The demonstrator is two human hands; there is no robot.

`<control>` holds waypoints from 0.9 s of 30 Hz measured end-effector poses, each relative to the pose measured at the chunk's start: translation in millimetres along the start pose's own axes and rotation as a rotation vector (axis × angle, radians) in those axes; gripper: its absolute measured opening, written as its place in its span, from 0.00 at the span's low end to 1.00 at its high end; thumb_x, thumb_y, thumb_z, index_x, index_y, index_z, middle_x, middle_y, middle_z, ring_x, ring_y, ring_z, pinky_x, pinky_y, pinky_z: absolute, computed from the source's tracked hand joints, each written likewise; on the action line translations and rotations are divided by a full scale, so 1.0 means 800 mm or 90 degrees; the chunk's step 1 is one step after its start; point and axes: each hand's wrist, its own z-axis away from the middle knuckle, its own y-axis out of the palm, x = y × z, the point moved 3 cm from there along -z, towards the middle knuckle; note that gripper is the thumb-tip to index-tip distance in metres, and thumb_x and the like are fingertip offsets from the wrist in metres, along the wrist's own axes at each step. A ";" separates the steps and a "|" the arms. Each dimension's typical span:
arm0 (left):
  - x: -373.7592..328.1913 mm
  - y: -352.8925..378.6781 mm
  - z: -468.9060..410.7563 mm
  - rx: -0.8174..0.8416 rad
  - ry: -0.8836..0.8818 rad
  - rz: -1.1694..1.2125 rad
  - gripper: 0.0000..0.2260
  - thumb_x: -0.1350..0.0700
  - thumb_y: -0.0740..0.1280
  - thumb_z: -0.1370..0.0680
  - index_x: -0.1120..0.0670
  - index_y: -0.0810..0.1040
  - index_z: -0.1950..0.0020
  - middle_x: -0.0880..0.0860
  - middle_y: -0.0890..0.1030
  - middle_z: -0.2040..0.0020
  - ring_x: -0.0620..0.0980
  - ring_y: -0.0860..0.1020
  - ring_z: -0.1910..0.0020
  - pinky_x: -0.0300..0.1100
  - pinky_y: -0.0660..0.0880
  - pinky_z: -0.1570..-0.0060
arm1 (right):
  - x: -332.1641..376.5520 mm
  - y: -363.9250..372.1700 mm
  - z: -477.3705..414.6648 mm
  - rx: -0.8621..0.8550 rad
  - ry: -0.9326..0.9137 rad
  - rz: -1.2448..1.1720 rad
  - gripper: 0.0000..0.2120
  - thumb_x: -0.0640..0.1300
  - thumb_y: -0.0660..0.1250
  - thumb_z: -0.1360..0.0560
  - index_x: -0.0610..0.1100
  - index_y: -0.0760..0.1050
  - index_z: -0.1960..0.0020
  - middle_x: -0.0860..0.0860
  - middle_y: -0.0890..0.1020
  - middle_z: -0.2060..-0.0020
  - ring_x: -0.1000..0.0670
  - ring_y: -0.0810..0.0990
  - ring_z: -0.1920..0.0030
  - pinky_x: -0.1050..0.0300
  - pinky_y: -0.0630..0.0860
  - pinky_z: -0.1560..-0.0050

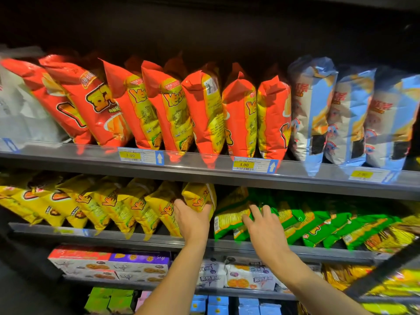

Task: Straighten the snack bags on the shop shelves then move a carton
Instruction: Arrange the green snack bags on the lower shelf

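On the middle shelf a row of yellow snack bags (95,203) leans to the left. My left hand (192,218) grips the rightmost yellow bag (200,196), thumb on its right side and fingers on its left. Just to the right, my right hand (263,226) rests with spread fingers on the leftmost green snack bag (229,218) of a slanted green row (329,226). No carton is clearly picked out in view.
The top shelf holds red-and-yellow bags (177,110) and blue-and-white bags (345,117) behind a rail with price tags (254,165). Below the hands lie biscuit boxes (109,264) and small packs (250,276). More yellow bags (391,242) fill the right end.
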 end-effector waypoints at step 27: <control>0.010 -0.040 0.063 0.064 0.120 -0.074 0.34 0.46 0.79 0.26 0.58 0.68 0.27 0.55 0.70 0.34 0.56 0.70 0.32 0.55 0.72 0.33 | -0.018 -0.026 0.038 -0.352 0.030 -0.338 0.13 0.31 0.79 0.31 0.40 0.85 0.48 0.42 0.83 0.47 0.38 0.82 0.53 0.46 0.82 0.65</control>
